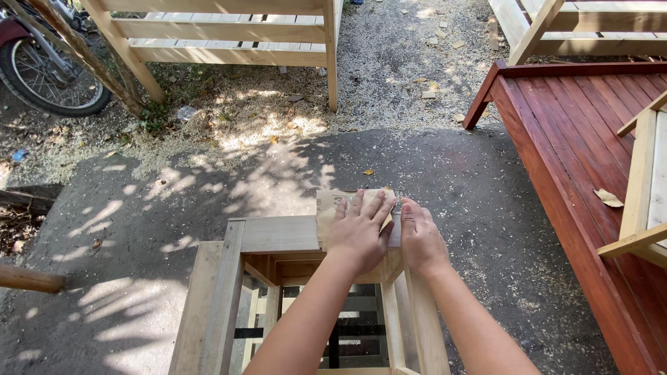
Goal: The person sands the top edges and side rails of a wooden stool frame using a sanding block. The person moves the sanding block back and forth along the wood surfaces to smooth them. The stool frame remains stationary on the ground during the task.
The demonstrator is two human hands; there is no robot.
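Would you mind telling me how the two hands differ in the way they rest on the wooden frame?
The left hand lies flat, fingers spread, on the sandpaper; the right hand grips the frame at its corner, fingers together. The left hand reaches further forward than the right. Both are bare.

- You're outdoors on dark asphalt ground (pixel 445 173), dappled with sun through leaves.
- Sawdust and wood chips (pixel 389 69) spread pale across the far ground (thickest near the frames).
- Unpainted slatted wooden frame (pixel 222 42) stands at your top left, another one (pixel 556 28) at top right.
- Red-stained slatted platform (pixel 590 132) runs down your right side.
- Motorbike wheel (pixel 42 76) at far left, behind a leaning branch.
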